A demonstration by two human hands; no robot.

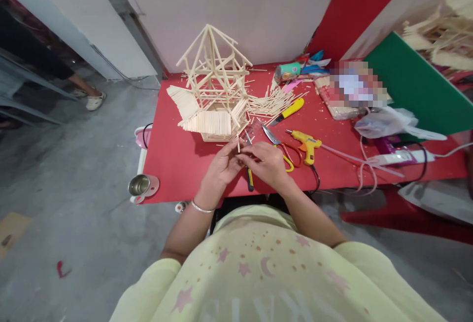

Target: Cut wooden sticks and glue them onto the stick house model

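Close together above the red table (177, 169), my left hand (224, 163) and my right hand (266, 162) meet with bent fingers. A short pale wooden stick (238, 144) stands up between the left fingertips. The right thumb and fingers are pinched near its lower end; whether they grip it too is hidden. Just beyond rises a pavilion-like model of wooden sticks (212, 125), with an open frame roof on top and slatted panels lower down. Partly under my right hand lies a utility knife (250, 179), its black and yellow handle toward me.
Scissors (271, 135), a yellow-handled knife (291, 110) and a yellow glue gun (307, 145) lie to the right. Loose sticks (271, 105) are heaped behind them. A metal cup (142, 186) stands at the left front corner. A green board (417, 85) leans at the right.
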